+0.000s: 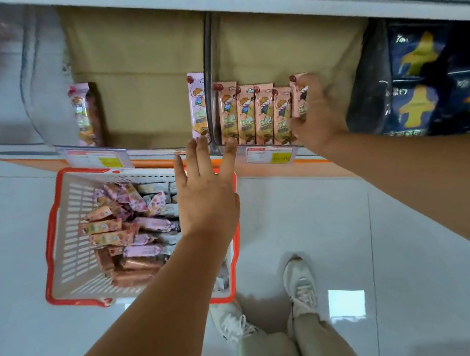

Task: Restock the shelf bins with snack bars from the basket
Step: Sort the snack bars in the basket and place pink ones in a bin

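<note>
Pink bar [298, 95] | right hand [319, 115] grips | left hand [208, 196] flat, perhaps touching bin [207, 67]

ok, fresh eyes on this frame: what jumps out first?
First, the row of peach snack bars standing upright in the clear shelf bin at centre, with the right hand curled round the rightmost bar. Next, the red-rimmed basket on the floor at lower left, heaped with pink and brown bars. The left hand stretches above it toward the bin, fingers straight.
</note>
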{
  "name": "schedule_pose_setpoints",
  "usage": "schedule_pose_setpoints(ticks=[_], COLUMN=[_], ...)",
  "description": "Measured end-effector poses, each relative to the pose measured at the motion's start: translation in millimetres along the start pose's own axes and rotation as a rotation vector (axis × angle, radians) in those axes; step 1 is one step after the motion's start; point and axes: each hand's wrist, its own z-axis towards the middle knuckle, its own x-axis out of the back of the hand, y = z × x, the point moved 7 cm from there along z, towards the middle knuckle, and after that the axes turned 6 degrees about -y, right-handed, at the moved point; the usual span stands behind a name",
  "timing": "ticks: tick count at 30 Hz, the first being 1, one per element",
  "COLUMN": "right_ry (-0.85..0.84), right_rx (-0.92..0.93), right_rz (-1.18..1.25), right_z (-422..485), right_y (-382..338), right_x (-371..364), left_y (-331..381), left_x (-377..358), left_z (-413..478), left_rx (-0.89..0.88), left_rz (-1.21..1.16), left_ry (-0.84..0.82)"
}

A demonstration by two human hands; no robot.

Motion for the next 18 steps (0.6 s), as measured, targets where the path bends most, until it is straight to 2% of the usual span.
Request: schedule_pose_setpoints(ticks=[4, 8, 13, 15, 18], right_ry=[-0.029, -0.135, -0.269, -0.245, -0.095], right_rx=[0.027, 0.139, 0.112, 0.092, 0.098], right_rz=[-0.11, -0.047, -0.081, -0.099, -0.163], right_z=[-13, -25, -25, -26, -33], right_y=[-3, -6, -7, -11, -21], right_x=[3, 9, 12, 14, 25], left_y=[-1, -1, 0, -1, -1], left_x=[2, 5, 12, 14, 14], left_z=[2, 3, 4, 4, 5], left_rx=[0.021, 0.031, 0.041, 0.04, 0.028], left_rz=[0.015, 0.059, 0.036, 0.02, 0.021], left_ry=[-0.039, -0.118, -0.184, -0.179, -0.169])
